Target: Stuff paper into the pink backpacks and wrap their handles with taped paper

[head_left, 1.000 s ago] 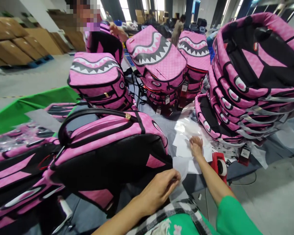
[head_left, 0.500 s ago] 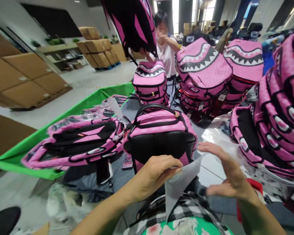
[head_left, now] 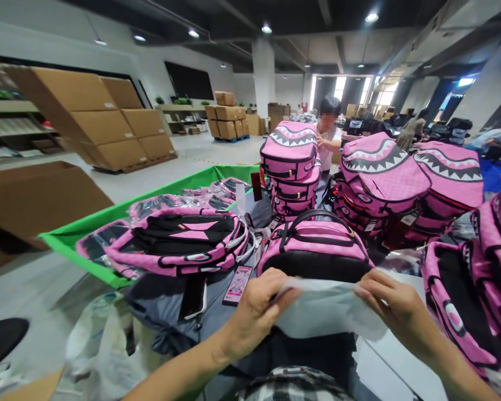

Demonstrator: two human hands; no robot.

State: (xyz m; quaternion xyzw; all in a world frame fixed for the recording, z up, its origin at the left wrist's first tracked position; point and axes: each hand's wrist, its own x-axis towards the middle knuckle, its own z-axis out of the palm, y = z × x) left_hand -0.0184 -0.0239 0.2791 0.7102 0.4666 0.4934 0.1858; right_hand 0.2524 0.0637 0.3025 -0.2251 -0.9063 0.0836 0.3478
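Through the head camera I saw both bare hands raised at the bottom of the view, with a translucent white sheet (head_left: 328,309) stretched between them. The left hand (head_left: 254,314) pinched one end, its fingers (head_left: 275,292) curled closed on the sheet. The right hand (head_left: 394,306) pinched the other end in the same way, its fingers (head_left: 371,287) bent over the edge. Neither hand was open, and the sheet sagged slightly between them.

The sheet hung just in front of a pink shark-mouth backpack (head_left: 315,245) with a black handle, lying on a table (head_left: 162,303) under a dark grey cover. I could not tell whether the sheet touched the bag. Left of the hands, a pink card (head_left: 237,284) lay on the cover, and beyond it a green-sided bin (head_left: 121,220) held more pink backpacks (head_left: 179,239), some in clear plastic. Pink backpacks stood in stacks (head_left: 292,167) beyond the table, and another stack (head_left: 463,295) lay at the right. A co-worker (head_left: 328,131) in a white top stood behind the stacks with one hand on a bag. Farther back, cardboard cartons (head_left: 227,122) sat on a blue pallet.
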